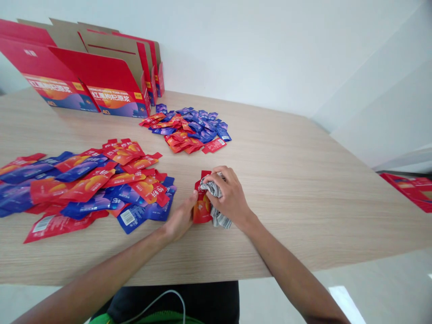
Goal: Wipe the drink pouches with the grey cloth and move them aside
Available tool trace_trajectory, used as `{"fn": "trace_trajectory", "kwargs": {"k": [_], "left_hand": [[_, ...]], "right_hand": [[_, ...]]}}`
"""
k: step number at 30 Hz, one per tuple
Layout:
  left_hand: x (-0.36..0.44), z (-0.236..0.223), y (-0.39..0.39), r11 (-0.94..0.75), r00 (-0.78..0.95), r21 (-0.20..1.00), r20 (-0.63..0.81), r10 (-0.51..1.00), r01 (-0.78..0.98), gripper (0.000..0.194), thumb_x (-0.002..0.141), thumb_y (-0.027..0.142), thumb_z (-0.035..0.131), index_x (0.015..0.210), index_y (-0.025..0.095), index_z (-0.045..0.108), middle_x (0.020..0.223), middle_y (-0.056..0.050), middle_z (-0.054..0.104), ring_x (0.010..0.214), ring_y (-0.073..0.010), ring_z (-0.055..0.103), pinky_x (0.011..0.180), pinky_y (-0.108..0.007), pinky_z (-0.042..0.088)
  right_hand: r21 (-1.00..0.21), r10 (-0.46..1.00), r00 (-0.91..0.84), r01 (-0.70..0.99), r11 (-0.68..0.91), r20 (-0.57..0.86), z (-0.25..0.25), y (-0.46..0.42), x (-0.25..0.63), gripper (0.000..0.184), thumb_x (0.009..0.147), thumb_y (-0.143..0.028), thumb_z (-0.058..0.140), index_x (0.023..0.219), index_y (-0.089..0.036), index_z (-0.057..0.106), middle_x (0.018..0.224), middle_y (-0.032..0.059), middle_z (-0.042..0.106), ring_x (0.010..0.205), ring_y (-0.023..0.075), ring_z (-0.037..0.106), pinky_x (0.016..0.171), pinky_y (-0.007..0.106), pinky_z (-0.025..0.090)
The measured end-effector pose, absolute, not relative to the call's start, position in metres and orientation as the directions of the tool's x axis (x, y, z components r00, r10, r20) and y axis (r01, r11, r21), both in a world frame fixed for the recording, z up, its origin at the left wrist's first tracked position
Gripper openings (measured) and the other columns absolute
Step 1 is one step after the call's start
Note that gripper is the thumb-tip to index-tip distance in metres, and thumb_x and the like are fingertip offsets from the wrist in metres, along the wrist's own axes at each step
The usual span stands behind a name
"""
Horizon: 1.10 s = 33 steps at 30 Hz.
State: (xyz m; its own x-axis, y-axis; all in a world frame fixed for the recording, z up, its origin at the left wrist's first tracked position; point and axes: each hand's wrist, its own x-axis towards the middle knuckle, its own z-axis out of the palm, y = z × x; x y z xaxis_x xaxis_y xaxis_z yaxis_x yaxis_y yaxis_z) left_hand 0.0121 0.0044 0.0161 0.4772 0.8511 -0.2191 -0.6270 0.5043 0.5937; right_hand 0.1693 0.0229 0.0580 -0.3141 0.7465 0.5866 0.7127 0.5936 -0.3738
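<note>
A red pouch (201, 210) with an orange fruit print is in front of me near the table's front edge. My left hand (182, 217) grips its left edge, thumb on top and the other fingers mostly hidden. My right hand (231, 195) is closed round a crumpled grey-and-white striped cloth (221, 219), pressed against the pouch's upper right part. To the left of my left hand lies a large loose pile of red and blue pouches (89, 180), some overlapping and some with barcodes up.
A smaller heap of red and blue pouches (189, 128) lies farther back. Several open red cardboard boxes (116, 101) stand at the back left against the wall (243, 54). Another red box (410, 191) shows beyond the right edge of the wooden table (324, 193).
</note>
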Motion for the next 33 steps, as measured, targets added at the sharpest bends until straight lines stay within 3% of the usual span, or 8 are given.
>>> {"fn": "trace_trajectory", "kwargs": {"k": [5, 12, 15, 18, 22, 26, 29, 33], "left_hand": [[0.011, 0.021, 0.0, 0.448, 0.45, 0.72, -0.209, 0.868, -0.53, 0.028, 0.089, 0.039, 0.071, 0.106, 0.018, 0.076, 0.109, -0.008, 0.077, 0.122, -0.0289, 0.062, 0.105, -0.039, 0.048], [0.003, 0.033, 0.008, 0.415, 0.288, 0.691, -0.3, 0.91, -0.592, 0.026, 0.09, 0.04, 0.068, 0.086, 0.015, 0.066, 0.089, -0.006, 0.073, 0.092, -0.0224, 0.07, 0.08, -0.031, 0.057], [0.002, 0.033, 0.009, 0.411, 0.265, 0.702, -0.315, 0.911, -0.581, 0.026, 0.089, 0.04, 0.07, 0.085, 0.015, 0.064, 0.081, -0.004, 0.07, 0.084, -0.0195, 0.069, 0.072, -0.027, 0.056], [0.005, 0.032, 0.008, 0.4, 0.269, 0.72, -0.297, 0.916, -0.567, 0.028, 0.085, 0.042, 0.074, 0.086, 0.016, 0.065, 0.084, -0.003, 0.071, 0.09, -0.0203, 0.07, 0.077, -0.028, 0.056], [0.009, 0.03, 0.004, 0.447, 0.346, 0.707, -0.295, 0.89, -0.547, 0.039, 0.08, 0.048, 0.078, 0.1, 0.016, 0.069, 0.099, -0.007, 0.076, 0.102, -0.0243, 0.07, 0.086, -0.032, 0.056], [0.01, 0.029, 0.002, 0.5, 0.384, 0.698, -0.334, 0.861, -0.513, 0.042, 0.082, 0.048, 0.077, 0.105, 0.014, 0.07, 0.103, -0.01, 0.077, 0.102, -0.026, 0.071, 0.086, -0.034, 0.057], [0.008, 0.03, 0.004, 0.493, 0.349, 0.678, -0.351, 0.869, -0.545, 0.03, 0.089, 0.041, 0.071, 0.103, 0.015, 0.07, 0.096, -0.008, 0.077, 0.092, -0.0225, 0.073, 0.079, -0.03, 0.058], [0.003, 0.033, 0.01, 0.478, 0.307, 0.626, -0.368, 0.878, -0.616, 0.024, 0.094, 0.037, 0.063, 0.089, 0.014, 0.067, 0.084, -0.006, 0.074, 0.071, -0.0174, 0.07, 0.064, -0.025, 0.057]], "right_hand": [[-0.397, 0.764, -0.29, 0.719, 0.571, 0.576, 0.059, 0.024, 0.173, 0.021, 0.083, -0.012, 0.065, 0.1, -0.024, 0.066, 0.11, 0.0081, 0.057, 0.101, 0.0274, 0.056, 0.092, 0.044, 0.049], [-0.294, 0.597, -0.657, 0.522, 0.801, 0.46, 0.056, 0.02, 0.167, 0.016, 0.084, -0.021, 0.07, 0.099, -0.023, 0.066, 0.11, 0.0077, 0.061, 0.099, 0.0249, 0.057, 0.089, 0.04, 0.051], [-0.238, 0.527, -0.733, 0.471, 0.849, 0.429, 0.053, 0.018, 0.163, 0.018, 0.084, -0.022, 0.073, 0.1, -0.022, 0.066, 0.113, 0.008, 0.062, 0.101, 0.0245, 0.057, 0.091, 0.04, 0.05], [-0.247, 0.595, -0.657, 0.549, 0.798, 0.463, 0.054, 0.018, 0.163, 0.016, 0.084, -0.021, 0.072, 0.099, -0.022, 0.067, 0.11, 0.0076, 0.062, 0.1, 0.0248, 0.057, 0.089, 0.04, 0.05], [-0.32, 0.735, -0.409, 0.708, 0.63, 0.541, 0.058, 0.021, 0.167, 0.015, 0.085, -0.016, 0.067, 0.098, -0.023, 0.067, 0.11, 0.0082, 0.06, 0.1, 0.0256, 0.057, 0.09, 0.04, 0.05], [-0.356, 0.763, -0.296, 0.749, 0.559, 0.575, 0.061, 0.023, 0.172, 0.017, 0.084, -0.012, 0.066, 0.098, -0.021, 0.068, 0.109, 0.0088, 0.058, 0.098, 0.0258, 0.058, 0.09, 0.041, 0.05], [-0.317, 0.739, -0.392, 0.72, 0.617, 0.548, 0.061, 0.023, 0.173, 0.017, 0.084, -0.014, 0.068, 0.099, -0.021, 0.067, 0.11, 0.0093, 0.059, 0.1, 0.0267, 0.057, 0.09, 0.042, 0.05], [-0.247, 0.592, -0.689, 0.541, 0.804, 0.417, 0.059, 0.021, 0.168, 0.018, 0.084, -0.021, 0.073, 0.101, -0.021, 0.067, 0.111, 0.0081, 0.062, 0.101, 0.0249, 0.057, 0.09, 0.04, 0.051]]}}
